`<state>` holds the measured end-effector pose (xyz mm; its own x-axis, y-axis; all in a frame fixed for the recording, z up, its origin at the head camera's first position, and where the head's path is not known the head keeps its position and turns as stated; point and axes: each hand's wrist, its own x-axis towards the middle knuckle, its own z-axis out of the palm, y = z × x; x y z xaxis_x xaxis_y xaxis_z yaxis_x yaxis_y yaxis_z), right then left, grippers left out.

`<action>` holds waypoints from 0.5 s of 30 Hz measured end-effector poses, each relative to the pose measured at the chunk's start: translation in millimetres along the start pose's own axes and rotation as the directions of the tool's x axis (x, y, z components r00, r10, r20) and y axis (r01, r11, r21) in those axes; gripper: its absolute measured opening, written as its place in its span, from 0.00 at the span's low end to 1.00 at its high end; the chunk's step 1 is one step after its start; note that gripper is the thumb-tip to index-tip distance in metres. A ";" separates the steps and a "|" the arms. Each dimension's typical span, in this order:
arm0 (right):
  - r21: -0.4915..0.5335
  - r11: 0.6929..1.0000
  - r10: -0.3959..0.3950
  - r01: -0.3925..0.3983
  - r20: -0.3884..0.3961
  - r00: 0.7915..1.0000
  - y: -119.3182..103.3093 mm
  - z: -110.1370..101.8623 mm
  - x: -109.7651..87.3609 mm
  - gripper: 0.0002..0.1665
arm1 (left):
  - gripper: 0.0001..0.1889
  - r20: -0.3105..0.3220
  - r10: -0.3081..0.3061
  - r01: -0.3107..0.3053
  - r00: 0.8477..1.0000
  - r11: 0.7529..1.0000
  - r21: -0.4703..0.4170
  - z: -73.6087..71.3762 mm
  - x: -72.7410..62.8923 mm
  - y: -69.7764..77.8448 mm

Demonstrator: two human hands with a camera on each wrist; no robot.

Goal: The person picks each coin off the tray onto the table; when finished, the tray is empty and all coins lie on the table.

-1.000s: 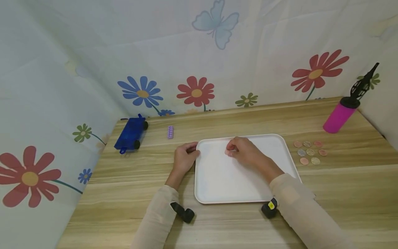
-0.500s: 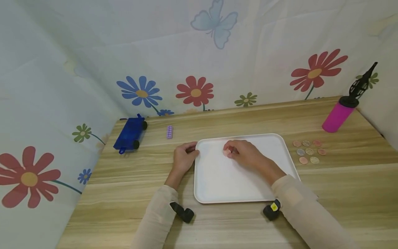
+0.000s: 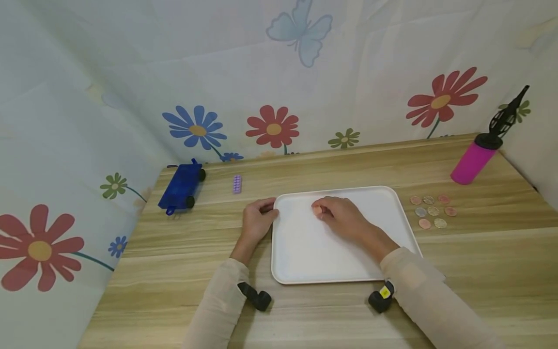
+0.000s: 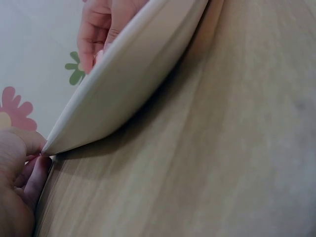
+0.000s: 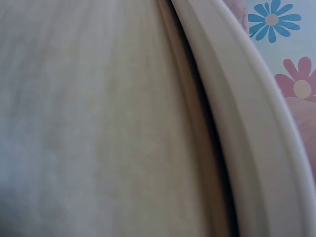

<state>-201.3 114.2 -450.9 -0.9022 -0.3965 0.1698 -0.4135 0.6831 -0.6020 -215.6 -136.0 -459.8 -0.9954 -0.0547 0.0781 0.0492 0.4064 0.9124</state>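
A white rectangular tray (image 3: 301,261) lies on the wooden table. My left hand (image 3: 257,222) pinches its far left corner; in the left wrist view, the fingertips of the left hand (image 4: 19,173) meet right at the tray's rim (image 4: 98,94). Over the far part of the tray, my right hand (image 3: 346,219) pinches a copper-coloured coin (image 3: 318,209) between thumb and fingers, and the coin faces partly up. The right wrist view is mostly taken up by the tray's side (image 5: 247,113), with only a sliver of the right hand (image 5: 303,116) at the edge.
Several copper, silver and gold-toned coins (image 3: 433,211) lie grouped right of the tray. Behind them stands a pink hand pump (image 3: 472,162) with a black nozzle. A blue toy cart (image 3: 180,188) and a small purple studded block (image 3: 237,184) sit at the back left.
My right hand has shifted slightly left, and the coin has turned between its fingers. The left hand keeps its place on the tray's corner.
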 end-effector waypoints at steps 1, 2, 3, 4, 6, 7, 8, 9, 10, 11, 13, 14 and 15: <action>0.011 1.000 0.005 -0.005 -0.003 1.000 -0.1 0.0 0.1 0.15 | 0.16 0.000 0.000 0.000 1.000 1.000 0.000 0.0 0.1 -0.1; 0.020 1.000 0.006 -0.005 -0.008 1.000 0.1 0.2 0.3 0.15 | 0.16 0.001 0.002 -0.002 1.000 1.000 0.001 0.0 0.0 -0.2; 0.030 0.999 0.010 -0.010 -0.011 1.000 0.3 0.4 0.6 0.15 | 0.16 0.001 0.001 -0.001 1.000 1.000 0.000 0.0 0.1 -0.2; 0.034 0.999 0.016 -0.015 -0.013 1.000 0.9 0.6 0.7 0.15 | 0.16 0.002 -0.001 0.001 1.000 1.000 0.000 0.0 0.1 -0.1; 0.043 0.999 0.024 -0.024 -0.015 1.000 1.8 0.3 0.6 0.16 | 0.16 0.003 -0.002 0.002 1.000 1.000 0.000 0.0 0.0 0.1; 0.050 0.998 0.028 -0.028 -0.015 0.999 2.2 -0.1 0.4 0.16 | 0.16 0.002 -0.004 0.004 1.000 1.000 0.001 -0.2 -0.3 0.4; 0.064 0.997 0.033 -0.032 -0.015 0.999 2.7 -0.7 0.1 0.16 | 0.16 0.002 -0.005 0.005 1.000 1.000 0.001 -0.4 -0.5 0.7; 0.078 0.996 0.037 -0.035 -0.016 0.999 3.5 -1.1 -0.3 0.17 | 0.16 0.001 -0.007 0.007 1.000 1.000 -0.001 -0.5 -0.5 1.1; 0.098 0.994 0.040 -0.038 -0.017 0.999 4.1 -1.8 -1.0 0.17 | 0.16 0.000 -0.007 0.007 1.000 1.000 0.000 -0.5 -0.6 1.2; 0.124 0.991 0.044 -0.042 -0.018 0.999 4.7 -2.9 -2.0 0.17 | 0.16 0.000 -0.007 0.007 1.000 1.000 -0.001 -0.5 -0.6 1.3; 0.191 0.980 0.059 -0.054 -0.022 0.998 6.6 -5.6 -4.8 0.17 | 0.16 -0.001 -0.005 0.005 1.000 1.000 0.001 -0.5 -0.5 1.2; 0.229 0.971 0.071 -0.064 -0.021 0.997 7.3 -7.5 -6.7 0.18 | 0.16 -0.001 -0.005 0.005 1.000 1.000 0.003 -0.4 -0.3 1.1; 0.260 0.963 0.078 -0.070 -0.022 0.997 8.4 -9.6 -8.8 0.18 | 0.16 -0.001 -0.004 0.004 1.000 1.000 0.005 -0.4 -0.2 1.0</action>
<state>-198.0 129.2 -450.0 -0.9342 -0.3282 0.1397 -0.3036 0.5260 -0.7944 -215.3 -135.9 -458.8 -0.9956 -0.0570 0.0745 0.0446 0.4109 0.9106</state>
